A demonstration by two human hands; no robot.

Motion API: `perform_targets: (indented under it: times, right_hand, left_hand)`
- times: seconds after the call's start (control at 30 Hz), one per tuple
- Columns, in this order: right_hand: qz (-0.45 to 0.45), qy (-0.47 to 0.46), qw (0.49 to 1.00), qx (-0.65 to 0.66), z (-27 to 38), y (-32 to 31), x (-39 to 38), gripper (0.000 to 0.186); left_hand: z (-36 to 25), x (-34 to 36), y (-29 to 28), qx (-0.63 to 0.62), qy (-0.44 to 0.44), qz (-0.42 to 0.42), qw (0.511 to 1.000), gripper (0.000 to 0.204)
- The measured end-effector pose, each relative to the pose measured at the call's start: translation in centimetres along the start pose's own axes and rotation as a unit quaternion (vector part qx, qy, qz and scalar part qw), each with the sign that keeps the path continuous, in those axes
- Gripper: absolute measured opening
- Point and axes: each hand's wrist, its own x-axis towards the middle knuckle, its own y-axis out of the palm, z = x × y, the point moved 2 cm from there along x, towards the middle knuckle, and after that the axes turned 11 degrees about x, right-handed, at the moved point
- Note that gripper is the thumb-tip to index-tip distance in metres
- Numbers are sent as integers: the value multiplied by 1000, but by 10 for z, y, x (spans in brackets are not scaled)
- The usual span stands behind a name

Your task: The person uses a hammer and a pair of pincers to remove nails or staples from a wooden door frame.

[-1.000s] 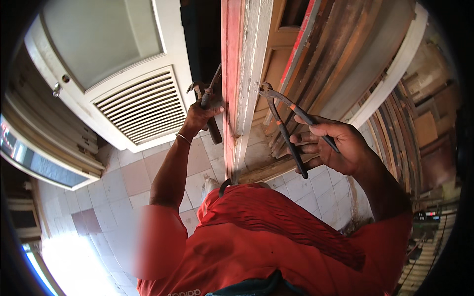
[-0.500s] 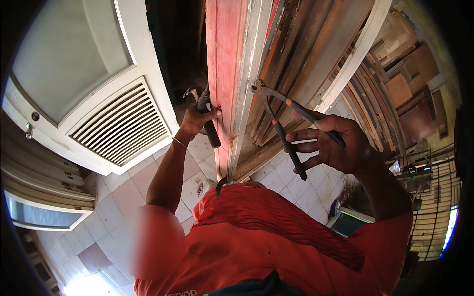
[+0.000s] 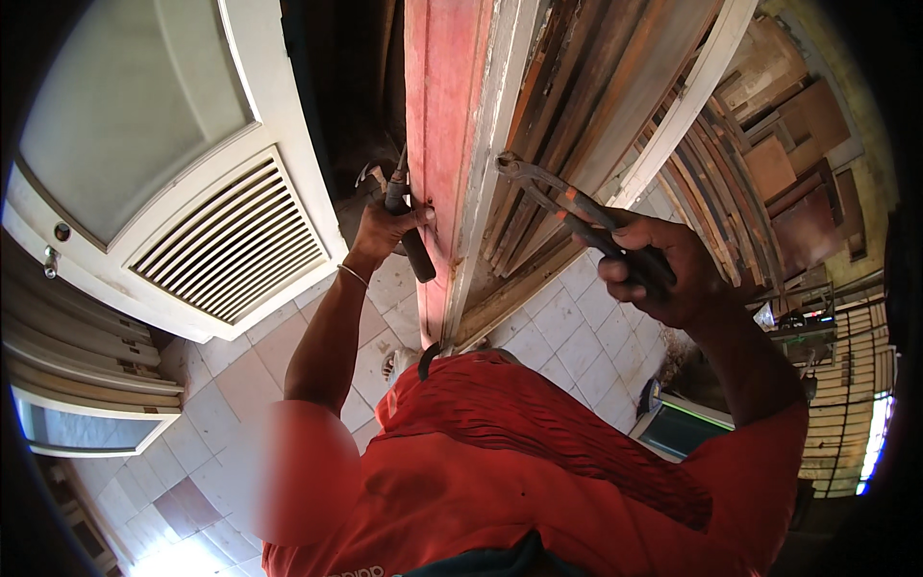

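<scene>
The pincers sit in the right hand, handles squeezed together in the closed fist, rusty head pointing up and left. The head meets the pale edge of the red board, which stands upright in the middle of the view. Whether the jaws grip anything there is too small to tell.

On the board's other side, the left hand is wrapped tight around a hammer. Its dark handle slants down and right out of the fist, and its metal head shows just above the knuckles, close to the board's left face. A thin bracelet circles the left wrist.

Behind the pincers, a stack of brown boards leans to the right, with a white strip running diagonally across it. More curved wooden pieces lie further right.

To the left stands a white door with a slatted vent in its lower panel and frosted glass above. The floor is pale tile. The person wears a red shirt, filling the lower part of the view.
</scene>
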Motion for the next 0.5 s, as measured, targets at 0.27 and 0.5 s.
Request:
perform_targets:
  times: [0.27,0.5]
  right_hand:
    - [66,-191,916,-346,-14,-8,-4,48]
    - [64,-14,997,-43,-9,-7,-1,47]
  left_hand:
    - [1,-4,9,-78,25,-19,996,49]
    - [2,-2,6,-74,0,-4,997,51]
